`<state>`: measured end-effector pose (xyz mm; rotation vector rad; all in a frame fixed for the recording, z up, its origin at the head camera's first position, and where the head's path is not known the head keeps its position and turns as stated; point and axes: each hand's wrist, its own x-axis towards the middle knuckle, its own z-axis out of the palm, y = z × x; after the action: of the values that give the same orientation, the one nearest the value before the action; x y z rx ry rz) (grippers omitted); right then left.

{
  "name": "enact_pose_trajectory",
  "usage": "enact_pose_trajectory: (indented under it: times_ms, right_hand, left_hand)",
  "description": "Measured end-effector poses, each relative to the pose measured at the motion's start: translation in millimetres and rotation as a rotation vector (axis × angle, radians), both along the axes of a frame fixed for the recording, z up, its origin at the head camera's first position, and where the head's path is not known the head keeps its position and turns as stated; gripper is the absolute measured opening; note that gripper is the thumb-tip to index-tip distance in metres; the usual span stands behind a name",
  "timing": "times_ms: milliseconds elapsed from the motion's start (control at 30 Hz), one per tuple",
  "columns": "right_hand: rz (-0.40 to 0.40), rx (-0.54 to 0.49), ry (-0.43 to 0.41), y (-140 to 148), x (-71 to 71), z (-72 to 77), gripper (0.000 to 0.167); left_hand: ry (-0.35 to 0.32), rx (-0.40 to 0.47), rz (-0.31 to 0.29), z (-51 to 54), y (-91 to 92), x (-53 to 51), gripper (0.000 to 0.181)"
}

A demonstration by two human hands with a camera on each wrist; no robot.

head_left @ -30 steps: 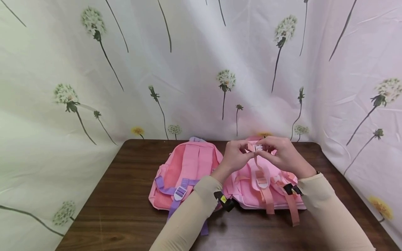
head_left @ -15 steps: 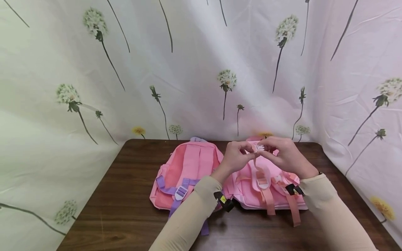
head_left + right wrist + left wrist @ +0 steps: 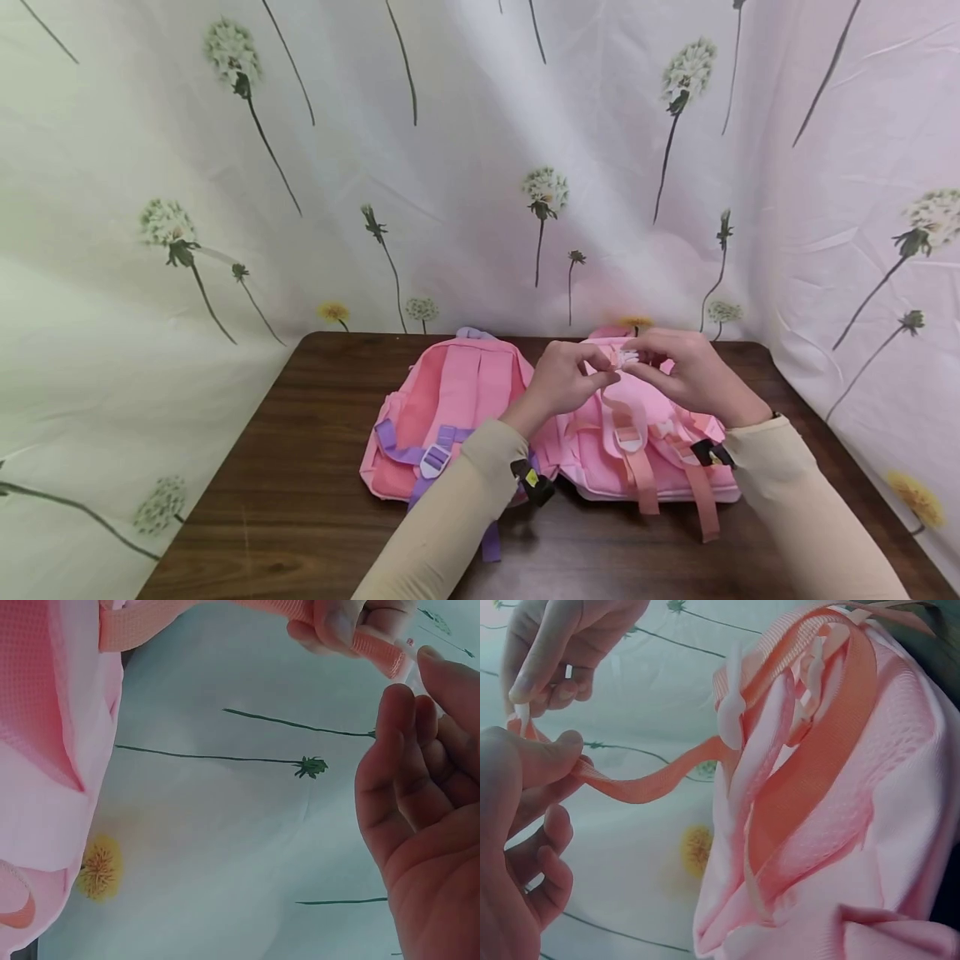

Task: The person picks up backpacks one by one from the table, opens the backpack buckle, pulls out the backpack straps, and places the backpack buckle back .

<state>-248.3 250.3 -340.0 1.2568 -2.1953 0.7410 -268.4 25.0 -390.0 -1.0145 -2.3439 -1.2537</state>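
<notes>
In the head view my right hand [image 3: 686, 371] pinches a small white plastic buckle [image 3: 627, 357] between thumb and fingers. Just left of it, my left hand [image 3: 562, 379] pinches the peach-coloured strap [image 3: 637, 787] close to where it meets the buckle. That strap runs back to the right-hand pink backpack [image 3: 600, 479], as the left wrist view shows. Both hands are raised above this backpack, which lies with its shoulder straps up. In the right wrist view the strap end [image 3: 382, 654] passes into the buckle, which the fingers partly hide.
A second pink backpack [image 3: 457, 375] with purple straps [image 3: 400, 450] lies to the left, partly behind the left forearm. Both bags rest on a dark wooden table [image 3: 300, 467]. A dandelion-print cloth [image 3: 465, 183] hangs behind it and at the sides.
Both hands have shifted slightly right with the buckle. The left fingers have drawn back a little from the buckle onto the strap. The backpacks stay in place on the table.
</notes>
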Motion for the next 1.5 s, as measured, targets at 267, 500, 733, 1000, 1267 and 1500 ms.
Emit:
enact_pose_trajectory:
  times_ms: [267,500,733,1000,1267,1500]
  right_hand:
    - [0.004,-0.015,-0.034,7,0.2,-11.8,0.042]
    - [-0.036,-0.003,-0.1,17,-5.1,-16.8,0.036]
    - [-0.11,0.039,-0.112,31,-11.0,-30.5,0.032]
    - [-0.281,0.208,-0.236,50,-23.0,-44.5,0.02]
    - [-0.421,0.402,-0.504,66,-38.8,-52.5,0.022]
    - [-0.417,0.523,-0.548,74,-48.1,-62.0,0.024]
  left_hand:
    - [-0.029,-0.169,0.038,0.3,-2.4,6.3,0.011]
    - [0.01,-0.379,0.09,8.7,-1.0,4.8,0.013]
    - [-0.04,-0.506,0.09,14.1,1.4,6.4,0.017]
    - [-0.081,-0.427,0.12,14.8,-16.5,4.3,0.024]
    - [-0.056,-0.388,0.095,20.2,-30.4,1.8,0.021]
    - [-0.106,-0.373,0.105,19.6,-42.5,4.8,0.021]
